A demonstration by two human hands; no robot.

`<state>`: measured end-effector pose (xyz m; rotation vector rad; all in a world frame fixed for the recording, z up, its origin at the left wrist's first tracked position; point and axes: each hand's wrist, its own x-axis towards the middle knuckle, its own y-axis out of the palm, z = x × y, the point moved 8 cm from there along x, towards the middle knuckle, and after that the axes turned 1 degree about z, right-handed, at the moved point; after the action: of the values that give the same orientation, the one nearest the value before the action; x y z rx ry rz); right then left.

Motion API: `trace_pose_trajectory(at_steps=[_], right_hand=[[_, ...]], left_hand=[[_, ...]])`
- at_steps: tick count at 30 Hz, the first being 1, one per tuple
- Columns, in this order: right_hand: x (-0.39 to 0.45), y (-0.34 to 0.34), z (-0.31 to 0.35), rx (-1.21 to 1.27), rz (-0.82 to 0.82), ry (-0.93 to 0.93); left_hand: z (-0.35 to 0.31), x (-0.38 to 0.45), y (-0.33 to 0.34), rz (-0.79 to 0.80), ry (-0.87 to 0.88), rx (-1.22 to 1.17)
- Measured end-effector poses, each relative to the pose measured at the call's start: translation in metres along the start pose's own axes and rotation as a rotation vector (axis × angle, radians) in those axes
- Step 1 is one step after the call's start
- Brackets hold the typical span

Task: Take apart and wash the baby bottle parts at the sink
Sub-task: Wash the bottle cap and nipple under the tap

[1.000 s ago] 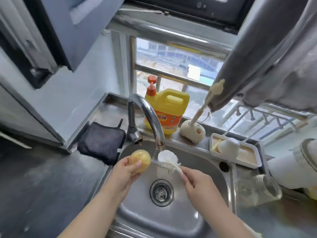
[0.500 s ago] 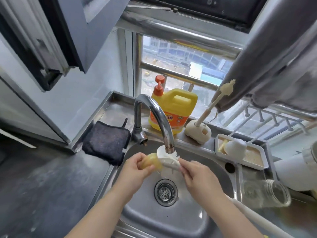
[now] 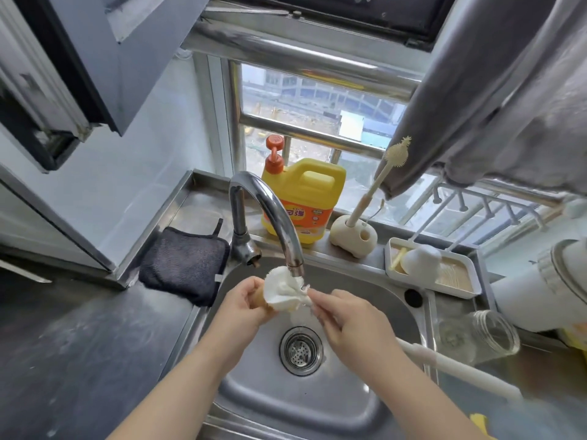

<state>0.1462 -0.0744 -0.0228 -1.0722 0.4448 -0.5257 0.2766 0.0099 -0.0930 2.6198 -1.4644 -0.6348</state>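
Dark cloth: a black square dishcloth (image 3: pixel 184 265) is lying on the steel counter, just left of the sink.
Left hand: the left hand (image 3: pixel 244 304) is curling its fingers round a small yellowish rounded bottle part (image 3: pixel 259 300), holding it over the stainless steel sink (image 3: pixel 365 404) just below the spout.
Brush: a white bristly bottle brush head (image 3: pixel 282 292) is pressing against that part under the curved chrome tap (image 3: pixel 270 211).
Right hand: the right hand (image 3: pixel 352 322) is pinching the brush close behind the head; its long pale handle (image 3: pixel 457 369) is running back to the right.
Bottle body: a clear glass bottle (image 3: pixel 479 338) is lying on its side on the counter right of the sink, well apart from the hands.
Progress: the bottle is looking already taken apart; one part is being scrubbed, while rinsing it and washing the glass body probably remain.
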Motion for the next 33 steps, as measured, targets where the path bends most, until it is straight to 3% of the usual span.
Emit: trace_pose_trajectory(at_steps=[4,9,12,16,20,24,29,33], right_hand=[[-0.003,-0.010,-0.023,0.004,0.001,0.080],[-0.002,-0.006,0.001,0.088,-0.003,-0.005],[-0.010,-0.008,-0.028,0.111,-0.006,0.069],[-0.011,-0.006,-0.041,0.341,-0.052,0.111],[-0.008,-0.008,-0.033,0.506,-0.093,0.119],[-0.029,0.008,-0.036,0.423,-0.017,0.108],[-0.016,-0.006,-0.047,0.439,-0.141,0.183],[-0.025,-0.001,-0.030,0.253,-0.057,0.091]], left_hand=[[-0.001,-0.004,-0.006,-0.025,0.014,0.009],[-0.007,-0.005,0.009,0.010,0.028,0.025],[-0.010,-0.006,-0.001,-0.023,0.020,-0.036],[-0.008,-0.007,0.013,-0.014,-0.013,-0.269],[-0.007,-0.009,0.027,0.022,-0.069,-0.311],[-0.010,-0.004,0.020,-0.097,-0.114,-0.503],[-0.002,-0.011,0.042,-0.071,-0.237,-0.480],[0.004,-0.010,0.037,-0.220,-0.337,-0.629]])
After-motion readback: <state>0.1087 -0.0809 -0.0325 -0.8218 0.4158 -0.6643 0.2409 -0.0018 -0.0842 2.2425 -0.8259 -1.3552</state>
